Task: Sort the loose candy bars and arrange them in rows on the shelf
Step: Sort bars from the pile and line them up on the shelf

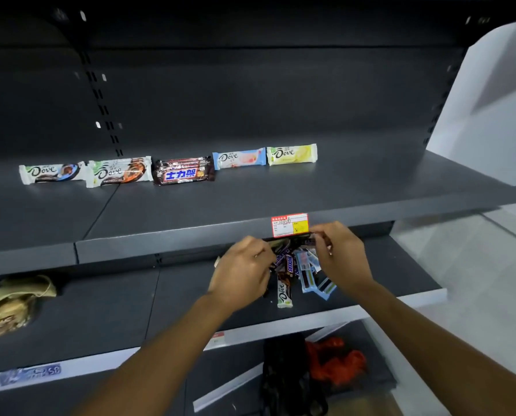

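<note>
The left hand (244, 271) sits at 9 o'clock of the pile of loose candy bars (298, 265). Its fingers are curled narrow against the Snickers bars (289, 262) at the pile's edge, and I cannot tell whether it grips one or only touches them. The right hand (340, 259) is at 2 o'clock of the pile, its thumb and forefinger drawn together in a pinch on the pile's top edge. Which wrapper it pinches is too small to make out.

The pile lies on the middle shelf (190, 295), at 5 o'clock from the frame's centre. A white Dove bar (284, 292) pokes out at the pile's 6 o'clock and blue-wrapped bars (307, 274) at its 4 o'clock.

The front lip of the upper shelf (370, 181), with a red and yellow price tag (289, 225), overhangs the pile's far side and hides it. On that shelf a row of five bars (184, 172) runs from 9 o'clock to 1 o'clock.

A crumpled beige bag (13, 304) lies on the middle shelf at 8 o'clock. Below, at 6 o'clock, a black bag (292, 373) sits beside a red bag (337, 361).
</note>
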`<state>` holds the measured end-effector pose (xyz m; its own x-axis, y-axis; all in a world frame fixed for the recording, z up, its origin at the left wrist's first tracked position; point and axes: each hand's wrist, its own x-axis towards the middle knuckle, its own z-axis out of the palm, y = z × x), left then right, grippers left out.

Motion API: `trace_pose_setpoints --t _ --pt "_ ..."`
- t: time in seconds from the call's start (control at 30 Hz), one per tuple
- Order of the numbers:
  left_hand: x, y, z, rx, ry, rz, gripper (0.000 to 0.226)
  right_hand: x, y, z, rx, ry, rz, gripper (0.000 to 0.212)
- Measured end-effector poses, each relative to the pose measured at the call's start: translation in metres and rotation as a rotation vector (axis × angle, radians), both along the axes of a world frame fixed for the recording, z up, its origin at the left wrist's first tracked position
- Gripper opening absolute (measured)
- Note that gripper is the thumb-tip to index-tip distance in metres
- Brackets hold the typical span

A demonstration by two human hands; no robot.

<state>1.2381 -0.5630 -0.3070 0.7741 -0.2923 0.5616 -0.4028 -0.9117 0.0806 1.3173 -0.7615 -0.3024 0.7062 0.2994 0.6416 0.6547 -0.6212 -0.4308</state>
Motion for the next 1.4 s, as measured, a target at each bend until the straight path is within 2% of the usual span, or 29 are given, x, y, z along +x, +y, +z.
trace_pose_setpoints --t 0.2,0.4,0.53,0.67,0.93,1.1,1.2,1.3,1.4 --pt "0.035 -0.028 -0.037 0.023 0.175 0.023 0.018 0.022 -0.046 -0.041 0.016 0.059 -0.07 0.016" --pt "0.079 -0.068 -0.086 -0.058 0.373 0.134 0.024 0.054 -0.083 -0.098 -0.073 0.184 -0.064 0.019" --pt "0.105 -0.084 -0.131 -0.092 0.497 0.195 0.026 0.079 -0.095 -0.141 -0.194 0.332 -0.061 0.019" --pt "0.132 -0.095 -0.165 -0.053 0.599 0.308 0.03 0.105 -0.097 -0.175 -0.334 0.459 -0.032 0.034" --pt "0.18 -0.11 -0.217 -0.133 0.784 0.524 0.044 0.161 -0.085 -0.227 -0.679 0.706 0.023 0.07" --pt "0.204 -0.116 -0.237 -0.157 0.795 0.602 0.053 0.186 -0.084 -0.25 -0.834 0.623 0.081 0.078" --pt "0.215 -0.123 -0.243 -0.288 0.8 0.607 0.057 0.193 -0.083 -0.259 -0.867 0.603 0.108 0.077" --pt "0.221 -0.128 -0.249 -0.435 0.792 0.619 0.063 0.192 -0.081 -0.266 -0.854 0.545 0.109 0.071" --pt "0.226 -0.128 -0.248 -0.484 0.823 0.645 0.062 0.19 -0.079 -0.264 -0.835 0.513 0.091 0.058"
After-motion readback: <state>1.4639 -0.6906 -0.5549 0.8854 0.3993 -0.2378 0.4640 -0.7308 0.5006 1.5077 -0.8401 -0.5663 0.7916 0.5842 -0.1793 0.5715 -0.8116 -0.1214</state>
